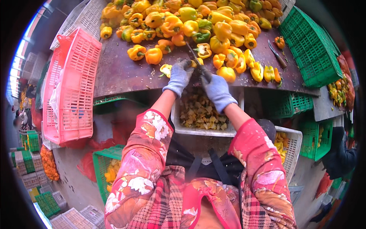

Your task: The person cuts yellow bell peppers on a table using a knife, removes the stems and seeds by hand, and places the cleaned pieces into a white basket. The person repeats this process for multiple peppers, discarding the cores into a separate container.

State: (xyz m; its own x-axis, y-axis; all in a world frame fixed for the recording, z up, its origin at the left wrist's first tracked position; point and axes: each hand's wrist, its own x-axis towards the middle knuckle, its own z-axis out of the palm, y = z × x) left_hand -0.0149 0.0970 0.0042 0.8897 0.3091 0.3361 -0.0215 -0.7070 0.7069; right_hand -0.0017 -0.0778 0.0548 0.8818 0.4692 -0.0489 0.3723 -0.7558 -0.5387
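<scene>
My right hand point(218, 91), in a blue-grey glove with dark fingers, grips a knife point(192, 53) whose narrow blade points away from me over the table. My left hand point(179, 77), gloved alike, has its fingers curled against a yellow bell pepper piece point(197, 62) beside the blade; the fingers partly hide their hold. Just beyond lies a cut pepper half point(203, 50), its pale inside facing up. Whole orange peppers point(153, 56) sit to the left, and cut halves point(257, 71) lie to the right. Below my hands, a white crate point(206, 131) holds pepper cores and scraps.
A big heap of yellow and orange peppers point(183, 17) covers the table's far side. Another knife point(277, 53) lies at the right. A pink crate point(72, 91) stands left, a green crate point(310, 45) right. Crates with yellow pieces point(111, 171) flank me below.
</scene>
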